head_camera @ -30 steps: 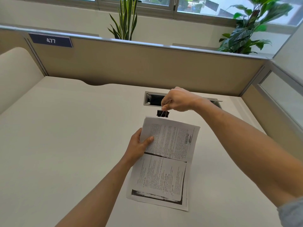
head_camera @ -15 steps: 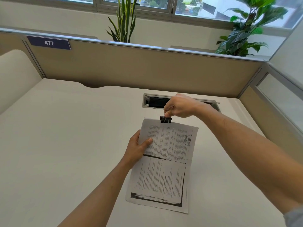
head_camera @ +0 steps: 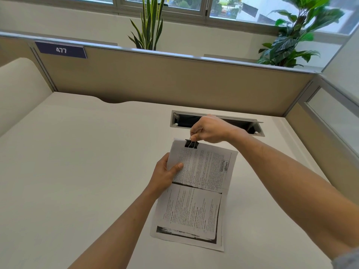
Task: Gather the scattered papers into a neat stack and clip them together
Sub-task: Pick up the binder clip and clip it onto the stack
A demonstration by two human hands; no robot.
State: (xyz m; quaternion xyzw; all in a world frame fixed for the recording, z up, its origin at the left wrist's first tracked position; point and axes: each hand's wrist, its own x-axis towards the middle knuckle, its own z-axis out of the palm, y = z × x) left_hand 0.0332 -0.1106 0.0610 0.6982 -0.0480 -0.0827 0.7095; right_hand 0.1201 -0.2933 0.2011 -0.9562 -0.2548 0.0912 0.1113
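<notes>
A stack of photocopied papers [head_camera: 196, 193], printed with dense text and dark scan borders, is held at centre frame above the desk [head_camera: 77, 171]. Its left edge is gripped by the left hand [head_camera: 165, 175], thumb on top. The wire handles of a black binder clip [head_camera: 191, 144] on the stack's top edge are pinched by the right hand [head_camera: 208, 130].

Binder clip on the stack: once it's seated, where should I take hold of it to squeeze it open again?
Pinch the two wire handles, coming from the far top edge as the right hand does. They stand up off the black binder clip, clear of the paper stack.
</notes>
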